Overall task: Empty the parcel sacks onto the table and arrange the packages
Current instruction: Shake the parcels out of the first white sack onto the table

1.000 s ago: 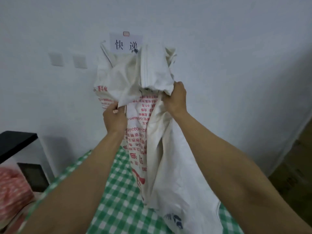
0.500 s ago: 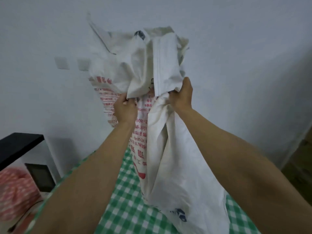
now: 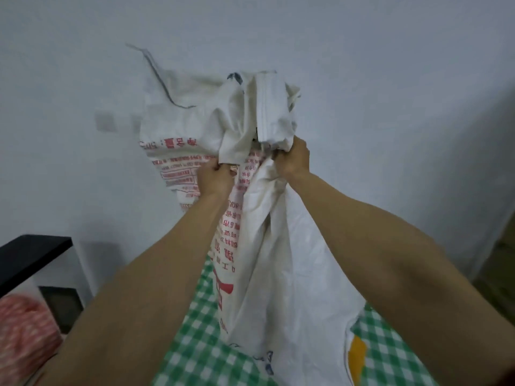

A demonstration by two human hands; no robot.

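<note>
A white woven parcel sack (image 3: 292, 274) with red print hangs upside down over the table (image 3: 195, 344), which has a green-and-white checked cloth. My left hand (image 3: 216, 176) and my right hand (image 3: 292, 157) both grip bunched fabric near the sack's upturned bottom, held high in front of the wall. The sack's lower end rests on the cloth. A yellow patch (image 3: 358, 351) shows at the sack's bottom right edge; I cannot tell whether it is a package. No other packages are visible.
A pale wall (image 3: 390, 107) stands close behind, with two switch plates (image 3: 107, 122) partly hidden by the sack. At the left are a black shelf top (image 3: 30, 254) and a red-and-white patterned bundle (image 3: 22, 330). Brown boxes (image 3: 501, 268) sit at the far right.
Both hands lifted the sack higher and slightly right, then the view tilted up. The sack's top flap now hides the paper sign on the wall. A yellow patch has appeared at the sack's lower end.
</note>
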